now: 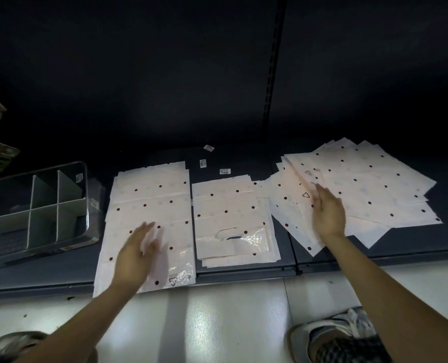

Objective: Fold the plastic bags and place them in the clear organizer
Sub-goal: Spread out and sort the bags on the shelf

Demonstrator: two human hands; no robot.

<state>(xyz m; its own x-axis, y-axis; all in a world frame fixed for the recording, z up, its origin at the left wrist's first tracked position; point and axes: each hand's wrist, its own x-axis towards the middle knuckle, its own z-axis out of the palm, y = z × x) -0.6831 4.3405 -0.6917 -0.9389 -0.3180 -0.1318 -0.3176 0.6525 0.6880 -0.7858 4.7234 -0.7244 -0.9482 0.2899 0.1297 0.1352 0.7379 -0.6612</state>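
White plastic bags with dark red dots lie on a low dark shelf in three groups. A flat pile on the left (149, 200) has my left hand (136, 252) hovering over its near part, fingers apart and blurred. A smaller pile in the middle (230, 213) shows a cut-out handle. A fanned, untidy stack on the right (369, 184) has my right hand (327, 210) resting on its left side, fingers stretched forward over the top bag. The clear organizer (85, 184) with white dividers stands at the far left of the shelf; its compartments look bare.
The dark shelf (243, 273) ends in a front lip just below the bags. Three small price labels (224, 171) lie behind the middle pile. A slotted upright (271, 74) runs up the back wall. Glossy white floor and my two shoes (335, 334) are below.
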